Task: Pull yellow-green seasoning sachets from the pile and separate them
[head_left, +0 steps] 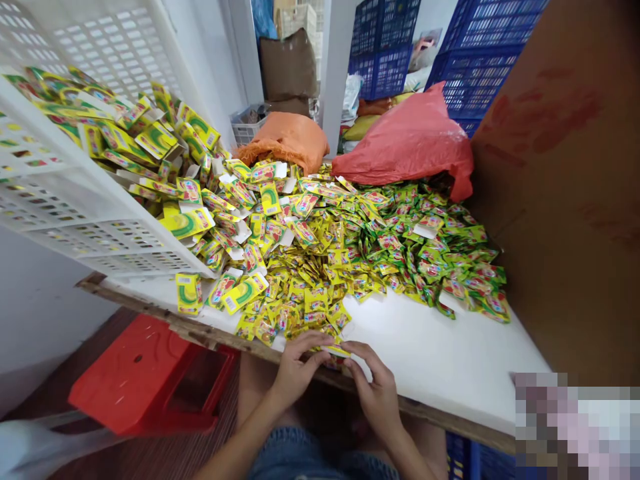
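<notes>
Blue denim shorts (285, 457), bare legs (251, 383); bare forearms (245, 430), ungloved fingers (306, 343)

A: Support surface?
B: White tabletop (430, 353) — bare at front right, wooden front edge (450, 418).
A: Items directly on it?
B: Left — tipped white crate (95, 183), yellow cartons (245, 293) at its mouth. Centre: yellow sachets (315, 300). Right: green sachets (435, 267). Rear: orange sack (287, 137), red bag (405, 140).
</notes>
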Motion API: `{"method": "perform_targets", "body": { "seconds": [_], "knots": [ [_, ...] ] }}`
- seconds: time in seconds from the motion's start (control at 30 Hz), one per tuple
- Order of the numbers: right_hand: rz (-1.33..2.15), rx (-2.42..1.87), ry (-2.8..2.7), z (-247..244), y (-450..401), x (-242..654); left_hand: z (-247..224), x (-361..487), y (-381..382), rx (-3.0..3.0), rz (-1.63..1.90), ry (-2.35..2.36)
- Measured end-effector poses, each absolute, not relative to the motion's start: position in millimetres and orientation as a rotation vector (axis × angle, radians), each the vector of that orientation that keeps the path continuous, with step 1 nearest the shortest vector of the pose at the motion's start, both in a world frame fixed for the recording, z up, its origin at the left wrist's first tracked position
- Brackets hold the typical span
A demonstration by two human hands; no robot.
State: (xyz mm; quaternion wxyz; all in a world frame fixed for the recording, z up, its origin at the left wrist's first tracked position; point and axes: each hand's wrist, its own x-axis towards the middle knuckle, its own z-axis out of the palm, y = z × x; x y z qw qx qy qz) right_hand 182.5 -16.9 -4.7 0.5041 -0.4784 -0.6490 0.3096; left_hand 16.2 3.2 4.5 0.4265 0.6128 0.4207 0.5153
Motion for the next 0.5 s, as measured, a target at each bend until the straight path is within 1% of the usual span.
{"method": "perform_targets", "body": {
  "seconds": [0.2,0.3,0.4,0.5],
  "knots": [
    [0.629,-1.123,-1.712,-8.3,-13.5,183.5,-5.7,12.7,3.6,1.695,1.274,1.014],
    [0.583,-1.11,-1.798,-8.8,-10.1,188.9,-9.7,16.3,0.4,1.721,1.246,1.072],
    [0.602,-1.123,-1.808,1.7,-14.4,202.9,-9.7,15.4,-4.4,1.674,1.241,1.128],
    [0.516,-1.3,-1.649,18.4,-25.3,220.1,-2.2,-8.1,2.0,1.817,1.288,1.276]
  ]
}}
